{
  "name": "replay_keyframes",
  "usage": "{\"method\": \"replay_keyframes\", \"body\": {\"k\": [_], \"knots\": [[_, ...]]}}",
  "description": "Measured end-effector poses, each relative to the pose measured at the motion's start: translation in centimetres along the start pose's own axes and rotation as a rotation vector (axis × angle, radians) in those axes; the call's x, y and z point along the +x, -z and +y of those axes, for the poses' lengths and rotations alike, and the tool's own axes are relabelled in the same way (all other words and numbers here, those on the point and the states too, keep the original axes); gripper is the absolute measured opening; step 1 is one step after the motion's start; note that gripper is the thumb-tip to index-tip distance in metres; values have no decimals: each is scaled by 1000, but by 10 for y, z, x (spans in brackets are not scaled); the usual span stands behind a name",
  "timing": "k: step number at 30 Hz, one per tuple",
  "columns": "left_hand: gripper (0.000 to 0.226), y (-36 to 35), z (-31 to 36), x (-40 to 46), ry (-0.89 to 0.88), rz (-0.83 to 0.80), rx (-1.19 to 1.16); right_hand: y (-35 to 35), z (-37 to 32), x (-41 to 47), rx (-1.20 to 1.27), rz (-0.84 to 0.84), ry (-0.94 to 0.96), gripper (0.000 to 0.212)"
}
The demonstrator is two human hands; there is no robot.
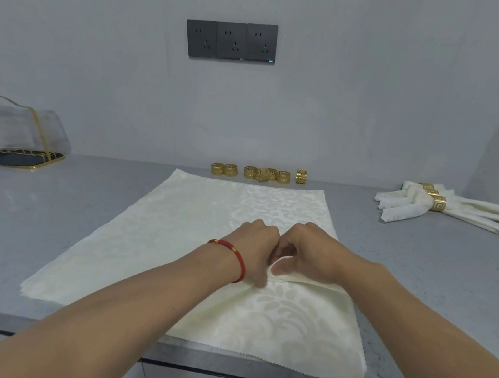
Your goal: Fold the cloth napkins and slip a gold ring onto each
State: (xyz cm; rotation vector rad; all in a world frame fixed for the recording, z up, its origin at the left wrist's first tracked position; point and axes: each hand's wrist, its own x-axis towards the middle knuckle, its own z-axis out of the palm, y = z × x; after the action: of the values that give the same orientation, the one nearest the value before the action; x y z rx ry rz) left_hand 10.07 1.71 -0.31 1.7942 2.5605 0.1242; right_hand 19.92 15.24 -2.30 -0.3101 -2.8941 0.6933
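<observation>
We are pinching napkin (pixel 261 310) fold between left hand (pixel 255 246) and right hand (pixel 306 254), both clenched, forming pleat; rings (pixel 258 173) beyond hands.

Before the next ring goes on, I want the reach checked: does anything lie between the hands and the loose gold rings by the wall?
Only the napkin itself. Both hands, left hand and right hand, pinch its middle; its far half lies flat between them and the loose rings. Nothing upright blocks the way.
</observation>
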Motion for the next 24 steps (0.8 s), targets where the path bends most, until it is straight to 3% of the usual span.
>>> {"method": "replay_keyframes", "body": {"k": [8,14,21,24], "knots": [[29,-14,1,8,-17,101,57,0,2,-8,47,69,96,17],[23,-1,-37,33,36,155,109,-3,9,38,-103,178,168,15],[21,4,-122,80,343,290,175,16,55,126,-38,458,-66,19],[17,-20,-140,101,380,346,183,18,84,177,-122,457,-193,31]]}}
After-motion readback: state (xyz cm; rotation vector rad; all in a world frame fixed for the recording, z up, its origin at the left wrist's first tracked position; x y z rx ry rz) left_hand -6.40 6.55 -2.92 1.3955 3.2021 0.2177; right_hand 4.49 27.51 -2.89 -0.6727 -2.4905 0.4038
